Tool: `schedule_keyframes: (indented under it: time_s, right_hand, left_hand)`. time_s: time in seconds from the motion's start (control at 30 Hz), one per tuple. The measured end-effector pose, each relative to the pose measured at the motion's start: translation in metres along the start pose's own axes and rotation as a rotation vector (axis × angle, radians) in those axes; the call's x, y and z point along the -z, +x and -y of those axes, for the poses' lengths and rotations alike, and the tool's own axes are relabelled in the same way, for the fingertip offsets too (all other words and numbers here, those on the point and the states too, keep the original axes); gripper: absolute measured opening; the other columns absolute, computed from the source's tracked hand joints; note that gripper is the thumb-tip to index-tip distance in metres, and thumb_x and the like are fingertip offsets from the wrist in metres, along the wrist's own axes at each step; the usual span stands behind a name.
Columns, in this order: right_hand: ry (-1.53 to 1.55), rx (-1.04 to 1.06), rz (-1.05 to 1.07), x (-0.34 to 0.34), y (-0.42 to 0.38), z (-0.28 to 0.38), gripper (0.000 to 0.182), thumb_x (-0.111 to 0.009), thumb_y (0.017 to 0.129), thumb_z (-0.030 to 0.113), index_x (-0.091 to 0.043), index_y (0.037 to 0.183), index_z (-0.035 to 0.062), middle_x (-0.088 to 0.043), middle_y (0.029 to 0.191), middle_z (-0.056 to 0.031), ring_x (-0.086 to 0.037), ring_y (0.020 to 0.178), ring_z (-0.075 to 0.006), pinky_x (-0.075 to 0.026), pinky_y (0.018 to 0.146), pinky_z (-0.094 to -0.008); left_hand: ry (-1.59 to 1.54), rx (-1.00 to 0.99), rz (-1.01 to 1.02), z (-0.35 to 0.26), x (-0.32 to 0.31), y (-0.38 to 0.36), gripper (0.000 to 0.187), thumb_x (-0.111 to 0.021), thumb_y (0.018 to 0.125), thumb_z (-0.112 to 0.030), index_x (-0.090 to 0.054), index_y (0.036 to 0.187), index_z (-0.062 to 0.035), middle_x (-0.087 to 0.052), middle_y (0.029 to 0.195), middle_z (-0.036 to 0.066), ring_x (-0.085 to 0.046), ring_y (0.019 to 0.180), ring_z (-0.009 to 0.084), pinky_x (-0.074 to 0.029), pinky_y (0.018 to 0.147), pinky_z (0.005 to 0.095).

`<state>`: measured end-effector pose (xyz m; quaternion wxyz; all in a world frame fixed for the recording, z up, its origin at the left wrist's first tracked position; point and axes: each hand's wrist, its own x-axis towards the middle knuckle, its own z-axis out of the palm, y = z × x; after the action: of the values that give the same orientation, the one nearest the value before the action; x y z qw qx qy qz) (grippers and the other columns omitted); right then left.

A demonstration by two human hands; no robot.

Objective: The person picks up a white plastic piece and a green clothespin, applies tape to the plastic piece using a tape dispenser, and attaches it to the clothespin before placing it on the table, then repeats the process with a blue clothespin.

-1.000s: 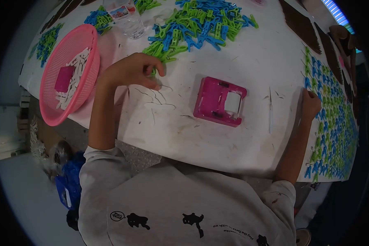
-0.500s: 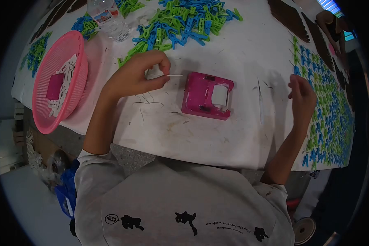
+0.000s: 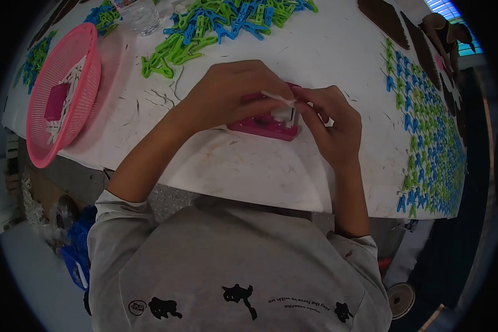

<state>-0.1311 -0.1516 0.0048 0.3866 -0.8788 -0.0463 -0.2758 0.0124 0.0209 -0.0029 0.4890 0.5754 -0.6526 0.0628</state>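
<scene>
My left hand [image 3: 232, 94] and my right hand [image 3: 332, 124] meet over a pink plastic jig [image 3: 263, 123] on the white table [image 3: 243, 166]. Between the fingertips of both hands is a small white clip piece [image 3: 279, 99], held just above the jig's white insert. The hands cover most of the jig. Thin metal wire springs [image 3: 160, 99] lie scattered on the table to the left of my left hand.
A pink basket [image 3: 61, 66] with white pieces and a pink block stands at the left. A pile of green and blue clothespins [image 3: 205, 27] lies at the back, beside a water bottle [image 3: 138, 14]. Rows of finished clothespins [image 3: 431, 133] fill the right side.
My left hand picked up a white piece and carried it right to the jig. My right hand came in from the right edge. Both now hold the piece together.
</scene>
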Motion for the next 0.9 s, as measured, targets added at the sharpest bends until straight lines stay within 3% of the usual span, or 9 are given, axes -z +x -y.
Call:
schedule_keyframes:
  time_s: [0.07, 0.13, 0.2, 0.27, 0.37, 0.43, 0.67, 0.9]
  right_hand:
    - [-0.023, 0.057, 0.005, -0.001, 0.001, 0.002, 0.019, -0.07, 0.081, -0.002, -0.069, 0.099, 0.0023, -0.067, 0.087, -0.0027, -0.052, 0.066, -0.008, -0.037, 0.053, -0.0214]
    - [-0.03, -0.038, 0.006, -0.002, 0.003, 0.01, 0.018, -0.073, 0.076, 0.0, -0.07, 0.094, 0.0047, -0.068, 0.084, -0.0057, -0.059, 0.07, -0.0159, -0.046, 0.056, -0.0257]
    - [-0.054, -0.021, -0.001, -0.005, 0.002, 0.005, 0.017, -0.073, 0.076, -0.001, -0.07, 0.092, 0.0045, -0.069, 0.085, -0.0056, -0.059, 0.07, -0.0155, -0.045, 0.056, -0.0253]
    - [-0.072, 0.0, -0.002, -0.007, 0.003, 0.001, 0.017, -0.073, 0.075, -0.002, -0.07, 0.09, 0.0043, -0.069, 0.087, -0.0055, -0.059, 0.07, -0.0151, -0.044, 0.055, -0.025]
    - [-0.076, -0.026, 0.043, -0.01, 0.003, 0.0, 0.02, -0.073, 0.074, -0.003, -0.068, 0.092, 0.0042, -0.067, 0.087, -0.0046, -0.058, 0.069, -0.0128, -0.042, 0.053, -0.0241]
    - [-0.058, -0.148, 0.022, -0.015, 0.0, -0.002, 0.025, -0.074, 0.074, -0.002, -0.066, 0.096, 0.0046, -0.064, 0.084, -0.0031, -0.056, 0.068, -0.0103, -0.041, 0.054, -0.023]
    - [-0.042, -0.126, -0.011, -0.02, 0.001, -0.008, 0.024, -0.074, 0.075, -0.001, -0.065, 0.095, 0.0048, -0.062, 0.08, -0.0019, -0.054, 0.066, -0.009, -0.041, 0.054, -0.0223]
    - [-0.096, -0.109, -0.014, -0.022, 0.001, -0.009, 0.022, -0.074, 0.074, 0.001, -0.064, 0.094, 0.005, -0.063, 0.082, -0.0021, -0.055, 0.066, -0.0092, -0.041, 0.054, -0.0223]
  left_hand:
    - [-0.058, 0.174, -0.09, -0.006, 0.006, 0.002, 0.022, -0.077, 0.077, -0.006, -0.07, 0.098, -0.0062, -0.07, 0.096, 0.005, -0.065, 0.076, 0.0181, -0.052, 0.063, 0.0268]
    - [-0.073, 0.183, -0.106, -0.012, 0.004, 0.004, 0.024, -0.076, 0.078, -0.005, -0.07, 0.101, -0.0059, -0.07, 0.095, 0.006, -0.065, 0.077, 0.0178, -0.052, 0.063, 0.0269]
    - [-0.086, 0.2, -0.137, -0.012, -0.004, 0.003, 0.026, -0.075, 0.078, -0.004, -0.07, 0.104, -0.0056, -0.07, 0.093, 0.006, -0.065, 0.077, 0.0174, -0.052, 0.064, 0.027]
    - [-0.007, 0.047, -0.135, -0.004, -0.012, 0.001, 0.028, -0.073, 0.08, -0.004, -0.07, 0.108, -0.0078, -0.069, 0.094, 0.005, -0.065, 0.078, 0.0169, -0.052, 0.064, 0.0272]
    - [0.01, -0.005, -0.134, 0.002, -0.014, -0.003, 0.028, -0.07, 0.083, -0.004, -0.07, 0.11, -0.0109, -0.068, 0.092, 0.004, -0.064, 0.077, 0.0164, -0.052, 0.065, 0.0285]
    - [0.022, -0.008, -0.141, 0.004, -0.01, -0.002, 0.027, -0.069, 0.083, -0.004, -0.07, 0.109, -0.0117, -0.068, 0.092, 0.003, -0.064, 0.078, 0.0166, -0.053, 0.066, 0.0288]
    - [0.063, 0.116, -0.152, -0.001, -0.01, -0.003, 0.018, -0.071, 0.084, -0.016, -0.071, 0.101, -0.0125, -0.067, 0.088, 0.002, -0.065, 0.079, 0.0178, -0.053, 0.067, 0.0296]
    - [0.068, 0.088, -0.148, 0.002, -0.01, -0.005, 0.017, -0.071, 0.084, -0.02, -0.07, 0.1, -0.0128, -0.066, 0.086, 0.002, -0.065, 0.077, 0.019, -0.053, 0.066, 0.0311]
